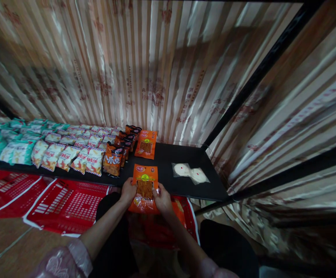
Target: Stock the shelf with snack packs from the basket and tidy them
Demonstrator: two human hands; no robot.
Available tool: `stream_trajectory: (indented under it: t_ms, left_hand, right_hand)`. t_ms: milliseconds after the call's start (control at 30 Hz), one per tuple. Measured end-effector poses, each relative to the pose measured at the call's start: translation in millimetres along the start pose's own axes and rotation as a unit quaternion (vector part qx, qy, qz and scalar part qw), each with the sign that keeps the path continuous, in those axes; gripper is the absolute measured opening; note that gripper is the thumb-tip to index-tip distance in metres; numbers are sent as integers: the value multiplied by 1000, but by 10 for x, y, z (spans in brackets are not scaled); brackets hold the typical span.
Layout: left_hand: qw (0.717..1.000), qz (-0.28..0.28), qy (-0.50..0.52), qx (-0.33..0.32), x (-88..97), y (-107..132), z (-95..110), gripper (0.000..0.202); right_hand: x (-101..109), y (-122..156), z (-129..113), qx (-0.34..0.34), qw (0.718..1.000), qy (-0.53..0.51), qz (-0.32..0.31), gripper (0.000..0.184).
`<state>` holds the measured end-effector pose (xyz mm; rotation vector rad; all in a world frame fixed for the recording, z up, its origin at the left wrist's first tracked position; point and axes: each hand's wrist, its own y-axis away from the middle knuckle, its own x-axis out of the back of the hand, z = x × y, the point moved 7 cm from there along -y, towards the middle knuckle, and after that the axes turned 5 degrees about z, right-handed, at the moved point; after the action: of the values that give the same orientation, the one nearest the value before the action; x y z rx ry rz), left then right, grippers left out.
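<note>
An orange snack packet (144, 186) with a clear window lies half over the front edge of a black shelf (182, 181). My left hand (128, 190) grips its left side with closed fingers. My right hand (162, 198) holds its right side, fingers closed on it. A second orange packet (146, 144) lies flat further back on the shelf. A clear bag with two white buns (190, 173) rests to the right of my hands.
Rows of snack packets (54, 150) in teal, white-red and dark orange fill the shelf's left part. Red plastic baskets (69, 204) sit below the shelf, one under my hands. Striped curtain fabric (144, 69) hangs behind and to the right.
</note>
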<state>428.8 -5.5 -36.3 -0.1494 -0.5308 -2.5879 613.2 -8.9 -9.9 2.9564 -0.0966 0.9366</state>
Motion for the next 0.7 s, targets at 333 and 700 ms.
stream_trajectory:
  t_ms: [333,700]
  left_hand:
    - [998,23,-48,-42,-56,-352,255,26]
    - [986,30,-149,-74,-162,-684,497,36]
  right_hand:
    - [0,-364,-157,8,1000,17,5,42]
    - [-51,-761,-270,-8,999,32,11,41]
